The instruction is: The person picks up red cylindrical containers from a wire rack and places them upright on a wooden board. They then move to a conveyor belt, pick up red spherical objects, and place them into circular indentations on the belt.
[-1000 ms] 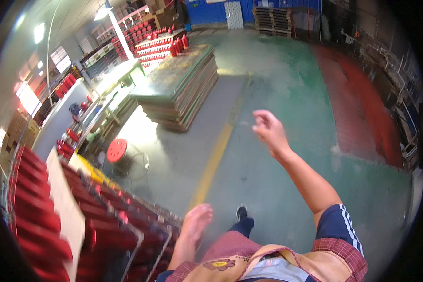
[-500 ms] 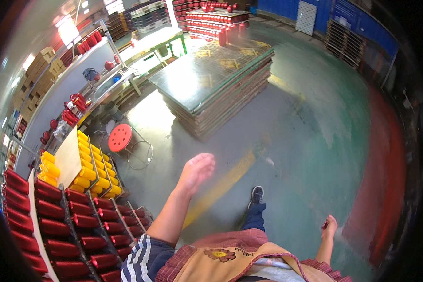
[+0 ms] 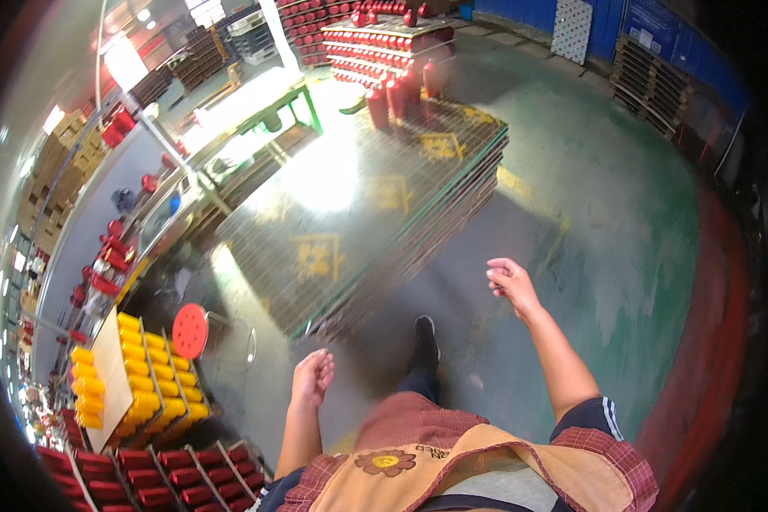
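My left hand (image 3: 312, 376) hangs in front of my body with its fingers loosely curled and nothing in it. My right hand (image 3: 512, 283) is stretched out to the right at waist height, fingers slightly bent, also holding nothing. Both hands are over the green floor (image 3: 606, 222). A large low stack of flat grid-patterned sheets (image 3: 358, 196) lies just ahead of them. My foot in a black shoe (image 3: 425, 338) is stepping toward its near corner.
A round red stool (image 3: 190, 330) stands to the left. Rows of yellow canisters (image 3: 145, 375) and red canisters (image 3: 145, 478) sit at lower left. Red cylinders (image 3: 392, 94) stand on the stack's far end. A workbench (image 3: 230, 145) and wooden pallets (image 3: 648, 68) lie farther off.
The view has swung forward toward the sheet stack, which is now closer. My left hand has dropped and drawn back toward my body. My right hand has risen out to the right.
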### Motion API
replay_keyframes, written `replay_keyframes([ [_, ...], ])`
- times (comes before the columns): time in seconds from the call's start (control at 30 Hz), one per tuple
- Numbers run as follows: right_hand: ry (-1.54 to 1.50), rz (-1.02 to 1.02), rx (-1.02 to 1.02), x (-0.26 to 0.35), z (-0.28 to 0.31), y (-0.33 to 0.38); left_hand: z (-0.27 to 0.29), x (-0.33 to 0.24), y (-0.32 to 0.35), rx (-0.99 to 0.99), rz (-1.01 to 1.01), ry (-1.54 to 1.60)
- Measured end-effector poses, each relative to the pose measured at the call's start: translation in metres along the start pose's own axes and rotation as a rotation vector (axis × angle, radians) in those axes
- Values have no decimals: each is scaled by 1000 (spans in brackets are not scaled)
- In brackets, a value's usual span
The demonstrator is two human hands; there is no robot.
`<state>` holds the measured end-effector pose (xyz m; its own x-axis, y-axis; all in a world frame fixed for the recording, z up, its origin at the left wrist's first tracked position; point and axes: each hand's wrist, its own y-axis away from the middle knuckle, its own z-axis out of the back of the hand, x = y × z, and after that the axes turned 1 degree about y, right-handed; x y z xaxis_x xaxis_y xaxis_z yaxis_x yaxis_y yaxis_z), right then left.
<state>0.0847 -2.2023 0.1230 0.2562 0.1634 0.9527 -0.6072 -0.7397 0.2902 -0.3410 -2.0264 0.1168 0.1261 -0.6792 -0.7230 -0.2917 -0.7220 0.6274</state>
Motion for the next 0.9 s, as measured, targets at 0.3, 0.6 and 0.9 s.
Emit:
replay_keyframes([
  [0.3,153,-7,-2,120,48,-298,-208,-127,-303,65,-155,166],
  [0.6,404,456,-59,247,59,-631,-444,-306,-508,52,-482,-189],
  [0.9,783,641,23,286,17,-996,-594,-333,-704,-206,-650,-550],
])
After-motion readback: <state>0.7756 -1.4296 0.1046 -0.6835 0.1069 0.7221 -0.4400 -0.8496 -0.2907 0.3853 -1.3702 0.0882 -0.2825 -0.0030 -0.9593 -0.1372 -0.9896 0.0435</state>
